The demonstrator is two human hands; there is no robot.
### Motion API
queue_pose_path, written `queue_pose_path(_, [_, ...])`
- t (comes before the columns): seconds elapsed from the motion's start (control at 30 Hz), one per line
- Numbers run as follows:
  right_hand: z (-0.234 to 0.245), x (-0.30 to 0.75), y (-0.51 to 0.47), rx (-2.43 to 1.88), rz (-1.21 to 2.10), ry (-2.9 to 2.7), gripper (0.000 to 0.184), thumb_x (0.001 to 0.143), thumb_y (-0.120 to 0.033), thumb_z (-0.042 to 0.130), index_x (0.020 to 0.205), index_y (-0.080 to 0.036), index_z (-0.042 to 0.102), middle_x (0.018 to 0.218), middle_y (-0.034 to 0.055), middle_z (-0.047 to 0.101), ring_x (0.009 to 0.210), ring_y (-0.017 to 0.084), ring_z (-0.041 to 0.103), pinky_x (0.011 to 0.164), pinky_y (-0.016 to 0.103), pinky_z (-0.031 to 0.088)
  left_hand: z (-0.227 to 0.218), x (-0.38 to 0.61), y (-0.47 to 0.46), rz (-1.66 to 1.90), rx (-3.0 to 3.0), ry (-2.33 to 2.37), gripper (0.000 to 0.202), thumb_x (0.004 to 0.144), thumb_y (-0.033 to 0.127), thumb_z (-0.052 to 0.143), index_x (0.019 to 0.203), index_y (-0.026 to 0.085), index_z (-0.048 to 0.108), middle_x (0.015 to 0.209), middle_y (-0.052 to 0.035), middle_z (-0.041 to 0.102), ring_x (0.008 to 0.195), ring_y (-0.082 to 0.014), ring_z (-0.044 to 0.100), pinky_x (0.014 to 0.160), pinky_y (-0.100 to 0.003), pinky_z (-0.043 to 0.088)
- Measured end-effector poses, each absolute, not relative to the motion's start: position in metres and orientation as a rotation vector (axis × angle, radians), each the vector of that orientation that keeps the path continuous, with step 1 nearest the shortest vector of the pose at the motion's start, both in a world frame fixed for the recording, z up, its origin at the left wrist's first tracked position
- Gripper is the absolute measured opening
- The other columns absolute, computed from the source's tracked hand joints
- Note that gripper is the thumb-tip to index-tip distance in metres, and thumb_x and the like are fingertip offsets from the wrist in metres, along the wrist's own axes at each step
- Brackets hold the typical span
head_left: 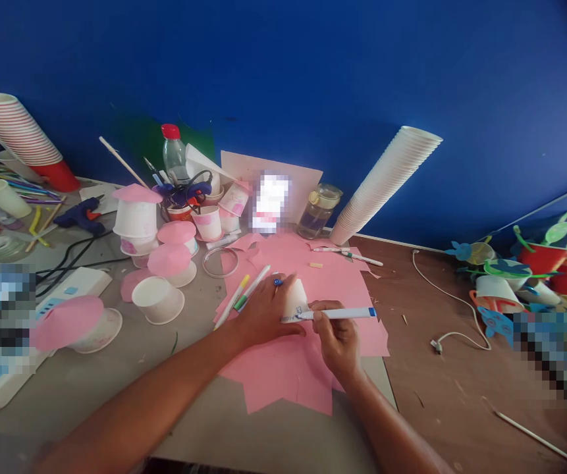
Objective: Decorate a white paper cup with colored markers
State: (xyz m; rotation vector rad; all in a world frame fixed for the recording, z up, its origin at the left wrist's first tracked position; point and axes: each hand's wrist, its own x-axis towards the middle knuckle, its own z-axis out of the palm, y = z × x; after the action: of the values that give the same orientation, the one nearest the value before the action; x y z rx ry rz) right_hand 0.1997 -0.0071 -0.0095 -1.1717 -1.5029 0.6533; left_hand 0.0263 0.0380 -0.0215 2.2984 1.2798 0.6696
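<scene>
Presently, my left hand [263, 311] grips a paper cup [296, 300] and my right hand [337, 337] holds a marker [337, 315] against it, its blue drawing appearing unfinished, while pink-capped cups [168, 259] stand apparently complete nearby.

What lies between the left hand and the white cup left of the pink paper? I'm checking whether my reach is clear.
In the head view, a yellow-tipped marker and a green-tipped marker lie there, at the edge of the pink paper.

Left hand [266, 311] gripping a white paper cup [296, 301], rim down on a sheet of pink paper [283, 375]; right hand [337, 336] pinching a blue-capped white marker [335, 314], its tip at the cup's blue marks. Just behind, pink-topped paper cups [169, 260]; farther left, a blue glue gun [83, 216].
</scene>
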Motion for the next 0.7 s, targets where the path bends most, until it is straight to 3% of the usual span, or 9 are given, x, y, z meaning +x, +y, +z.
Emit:
queue_pose_path(0.27, [-0.0051,0.1961,-0.0073,-1.092,0.815,-1.318,0.021,0.093,-0.038,0.055,0.083,-0.02,0.061,0.057,-0.0039,0.05,0.05,0.012,0.044,0.052,0.026,0.042,-0.0149,0.026,0.0371,0.664,2.286,1.282,0.116,0.059,0.069,0.077,0.149,0.017,0.025,0.141,-0.0209,0.042,0.131,-0.0393,0.043,0.105,-0.057,0.04])
queue_pose_path(0.7, [-0.0096,0.199,-0.0064,-1.158,0.707,-1.458,0.023,0.094,-0.038,0.053,0.084,-0.019,0.062,0.068,0.0007,0.058,0.058,0.014,0.052,0.054,0.027,0.043,-0.0186,0.0259,0.0374,0.67,2.274,1.281,0.117,0.059,0.069,0.078,0.15,0.021,0.023,0.142,-0.02,0.041,0.132,-0.0394,0.041,0.106,-0.057,0.039])
